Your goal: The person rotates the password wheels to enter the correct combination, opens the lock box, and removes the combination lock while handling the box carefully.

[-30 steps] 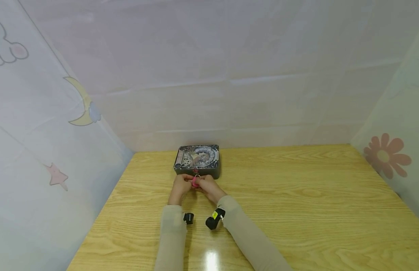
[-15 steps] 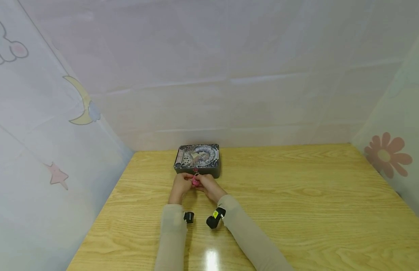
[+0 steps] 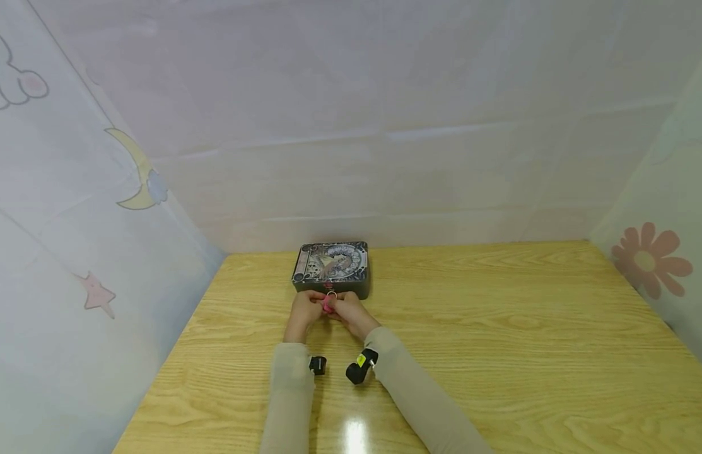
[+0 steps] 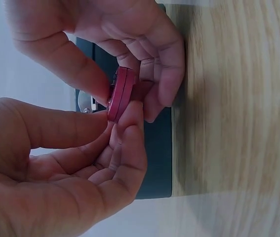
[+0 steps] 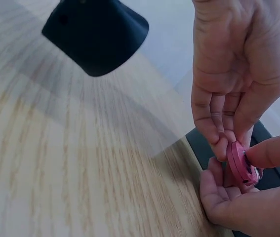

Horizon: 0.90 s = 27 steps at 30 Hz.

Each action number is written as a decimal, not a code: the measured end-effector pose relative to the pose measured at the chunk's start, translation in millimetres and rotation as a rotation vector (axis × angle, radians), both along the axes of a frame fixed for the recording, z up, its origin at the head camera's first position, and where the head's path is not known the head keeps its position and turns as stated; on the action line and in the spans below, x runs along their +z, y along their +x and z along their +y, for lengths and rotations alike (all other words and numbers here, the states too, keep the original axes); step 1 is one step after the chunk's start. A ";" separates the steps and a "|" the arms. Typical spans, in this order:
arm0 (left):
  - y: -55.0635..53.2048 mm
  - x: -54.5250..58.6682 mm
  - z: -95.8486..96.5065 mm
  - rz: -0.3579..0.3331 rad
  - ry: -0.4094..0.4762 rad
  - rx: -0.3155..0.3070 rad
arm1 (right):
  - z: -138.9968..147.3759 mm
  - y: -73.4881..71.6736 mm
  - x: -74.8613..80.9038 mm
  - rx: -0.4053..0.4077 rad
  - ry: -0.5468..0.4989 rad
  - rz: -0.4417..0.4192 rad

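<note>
Both hands meet in front of a dark tin box (image 3: 330,263) with a printed lid. Between them is a small pink padlock (image 4: 121,94), its metal shackle (image 3: 332,294) standing up toward the box front. My left hand (image 3: 304,310) pinches one side of the padlock between thumb and fingers. From the other side, my right hand (image 3: 353,313) pinches it too, its thumb (image 5: 273,150) pressed on the padlock's face, where small dark parts show. Below the lid edge sits a red-pink latch piece (image 3: 328,285). The padlock's face is partly covered by the thumbs.
The box stands on a wood-grain table (image 3: 498,340), close to the pale cloth wall (image 3: 385,183) at the back. Printed cloth also hangs at left and right. Black wrist cameras (image 3: 357,371) sit on both sleeves, near each other.
The hands stay in place at the box front. The padlock and its shackle tilt slightly between frames as the fingers shift on it.
</note>
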<state>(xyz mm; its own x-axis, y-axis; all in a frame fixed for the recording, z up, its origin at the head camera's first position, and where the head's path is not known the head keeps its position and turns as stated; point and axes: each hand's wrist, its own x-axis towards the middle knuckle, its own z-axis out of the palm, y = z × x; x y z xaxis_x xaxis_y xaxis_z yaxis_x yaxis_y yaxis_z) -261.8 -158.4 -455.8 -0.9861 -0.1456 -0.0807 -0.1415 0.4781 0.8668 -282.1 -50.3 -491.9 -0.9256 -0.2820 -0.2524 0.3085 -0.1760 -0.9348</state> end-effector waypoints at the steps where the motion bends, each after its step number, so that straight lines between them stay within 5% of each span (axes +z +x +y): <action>1: -0.2 -0.1 0.1 0.001 0.000 0.002 | -0.2 0.1 0.1 -0.002 -0.001 0.004; 10: -1.3 -1.8 -0.8 -0.004 0.003 0.012 | -1.5 1.2 4.8 -0.049 0.004 -0.045; 27: -1.9 -2.3 -0.3 0.020 0.024 0.008 | 1.5 2.5 5.8 -0.040 0.007 -0.009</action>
